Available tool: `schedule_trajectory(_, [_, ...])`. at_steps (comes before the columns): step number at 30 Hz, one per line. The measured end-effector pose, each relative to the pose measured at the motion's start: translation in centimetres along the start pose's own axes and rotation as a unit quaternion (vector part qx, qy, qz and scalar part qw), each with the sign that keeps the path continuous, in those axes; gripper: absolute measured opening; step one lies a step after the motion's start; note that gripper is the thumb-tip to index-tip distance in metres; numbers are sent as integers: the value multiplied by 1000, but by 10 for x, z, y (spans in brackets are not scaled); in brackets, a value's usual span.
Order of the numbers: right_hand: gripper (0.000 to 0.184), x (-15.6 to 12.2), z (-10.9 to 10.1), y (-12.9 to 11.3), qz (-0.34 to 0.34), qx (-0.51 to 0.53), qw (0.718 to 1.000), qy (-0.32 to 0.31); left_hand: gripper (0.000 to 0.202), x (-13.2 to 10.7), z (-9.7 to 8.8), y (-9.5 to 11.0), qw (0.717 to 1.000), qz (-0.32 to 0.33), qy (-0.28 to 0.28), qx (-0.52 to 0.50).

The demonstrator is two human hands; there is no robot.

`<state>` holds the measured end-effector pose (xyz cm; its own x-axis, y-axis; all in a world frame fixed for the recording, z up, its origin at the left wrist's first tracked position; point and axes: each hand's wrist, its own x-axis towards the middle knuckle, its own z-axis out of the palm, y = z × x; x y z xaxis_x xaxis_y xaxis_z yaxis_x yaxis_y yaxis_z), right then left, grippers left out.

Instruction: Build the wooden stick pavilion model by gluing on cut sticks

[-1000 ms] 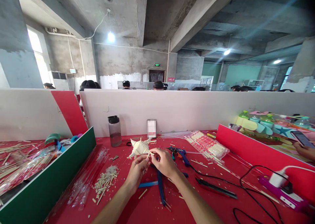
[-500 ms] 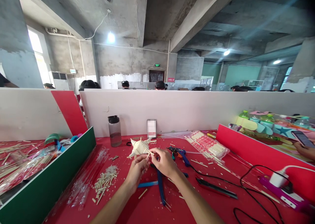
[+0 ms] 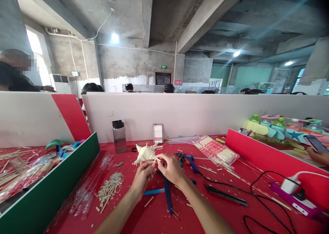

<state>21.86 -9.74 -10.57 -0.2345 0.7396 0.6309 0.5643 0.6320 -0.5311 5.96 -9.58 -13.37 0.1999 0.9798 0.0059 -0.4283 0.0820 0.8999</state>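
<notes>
A pale star-shaped model made of thin wooden sticks [image 3: 146,153] is held up over the red table, its points spread outward. My left hand [image 3: 144,174] grips it at the lower right edge, thumb and fingers pressed together. Pinched closed at the same corner is my right hand [image 3: 169,167], its fingertips on a stick end of the model. The two hands almost touch. Under them lie blue-handled pliers [image 3: 167,194], partly hidden by the right hand and wrist. A blue hot glue gun [image 3: 189,161] rests to the right of my right hand.
Short stick offcuts [image 3: 110,187] and clear plastic wrappers [image 3: 88,186] lie left. A water bottle [image 3: 119,136] stands by the white partition [image 3: 164,110]. Rightward are bundled sticks [image 3: 216,151], a black utility knife [image 3: 226,195], cables and a purple power strip [image 3: 295,201]. A co-worker's hand [image 3: 317,155] holds a phone.
A person has come into view beyond the partition at the far left. The view has shifted very slightly. My hands and the stick star keep almost the same pose.
</notes>
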Motion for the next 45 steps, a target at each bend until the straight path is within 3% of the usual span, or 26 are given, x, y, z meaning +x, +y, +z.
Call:
schedule_trajectory(29, [23,0,-9,4,13,37,999,-3,33,-2,1,4,1000,-6,2,8])
schedule_trajectory(34, [28,26,-22,33,115,132,979,99,29,-4,-2,6,998,-23,-28,58])
schedule_trajectory(41, [14,103,-20,106,259,160,950,70,34,-35,-10,28,977,-2,-97,190])
schedule_trajectory(45, [29,147,3,142,296,125,945,59,31,-51,-24,43,970,16,-80,228])
